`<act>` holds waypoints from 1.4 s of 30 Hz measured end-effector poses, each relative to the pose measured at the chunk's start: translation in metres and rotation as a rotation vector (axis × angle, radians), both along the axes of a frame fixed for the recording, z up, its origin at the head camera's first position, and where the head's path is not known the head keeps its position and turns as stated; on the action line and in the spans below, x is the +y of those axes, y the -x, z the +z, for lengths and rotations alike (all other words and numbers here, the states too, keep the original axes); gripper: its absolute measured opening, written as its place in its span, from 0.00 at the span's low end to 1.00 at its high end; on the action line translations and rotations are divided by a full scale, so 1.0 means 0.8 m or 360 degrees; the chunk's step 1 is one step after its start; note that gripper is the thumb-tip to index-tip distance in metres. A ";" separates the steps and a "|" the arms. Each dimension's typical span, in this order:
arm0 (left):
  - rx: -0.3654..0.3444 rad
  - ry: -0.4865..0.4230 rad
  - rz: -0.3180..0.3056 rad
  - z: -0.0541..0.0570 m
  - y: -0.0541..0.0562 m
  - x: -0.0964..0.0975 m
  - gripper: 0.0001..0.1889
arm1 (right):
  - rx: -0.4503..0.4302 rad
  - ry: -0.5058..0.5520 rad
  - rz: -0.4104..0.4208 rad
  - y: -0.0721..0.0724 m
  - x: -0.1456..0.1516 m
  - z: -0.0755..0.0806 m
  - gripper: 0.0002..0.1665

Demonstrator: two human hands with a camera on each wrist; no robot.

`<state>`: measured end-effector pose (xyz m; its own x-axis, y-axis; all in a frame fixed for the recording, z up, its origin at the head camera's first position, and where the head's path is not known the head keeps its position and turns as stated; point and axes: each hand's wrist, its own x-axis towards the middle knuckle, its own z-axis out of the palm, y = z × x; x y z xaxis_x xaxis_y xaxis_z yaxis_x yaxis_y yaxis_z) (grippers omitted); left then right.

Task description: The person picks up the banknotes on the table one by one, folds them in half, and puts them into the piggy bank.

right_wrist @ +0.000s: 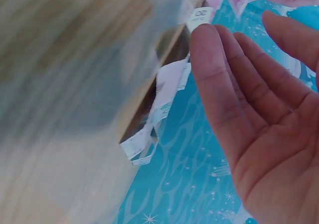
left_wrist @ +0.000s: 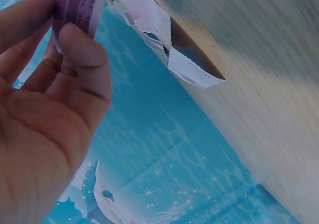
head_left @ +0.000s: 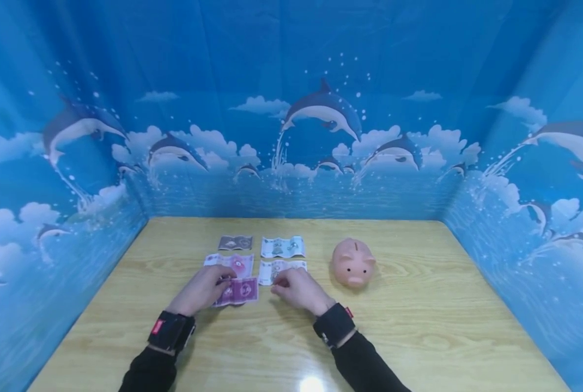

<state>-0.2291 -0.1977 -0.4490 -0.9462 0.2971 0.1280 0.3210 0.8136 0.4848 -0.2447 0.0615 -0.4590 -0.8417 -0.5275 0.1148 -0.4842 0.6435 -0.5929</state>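
Observation:
Between thumb and fingers, my left hand (head_left: 200, 289) pinches the left end of a purple banknote (head_left: 245, 291), held low over the table in the head view. In the left wrist view the purple note stands up out of the pinch. A pink and white banknote (head_left: 241, 262) lies just behind it. My right hand (head_left: 302, 289) holds nothing; the right wrist view shows its thumb (right_wrist: 289, 37) apart from its relaxed fingers (right_wrist: 212, 72). Those fingers overlap the near pale green and white banknote (head_left: 267, 270) in the head view. Creases make the notes curl.
Farther back lie a brown banknote (head_left: 235, 243) and another pale green banknote (head_left: 283, 247). A pink piggy bank (head_left: 353, 262) with a slot on top stands to the right of the notes. Blue dolphin-print curtains (head_left: 291, 185) border the wooden table (head_left: 419, 326) at the back and both sides.

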 end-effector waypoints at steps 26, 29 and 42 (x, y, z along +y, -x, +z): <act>0.0139 -0.0063 -0.0094 0.028 0.012 0.042 0.09 | -0.0173 0.0277 -0.0035 0.005 0.002 0.002 0.25; 0.0125 -0.0058 -0.0076 0.030 0.011 0.044 0.09 | -0.0163 0.0282 -0.0060 0.006 0.001 0.002 0.25; 0.0146 -0.0087 -0.0071 0.034 0.005 0.047 0.10 | -0.0171 0.0367 -0.0160 0.009 -0.002 0.003 0.26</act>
<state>-0.2329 -0.1598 -0.4217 -0.9158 0.3289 0.2307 0.4015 0.7706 0.4949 -0.2517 0.0597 -0.4564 -0.9025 -0.4108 0.1293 -0.3509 0.5275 -0.7737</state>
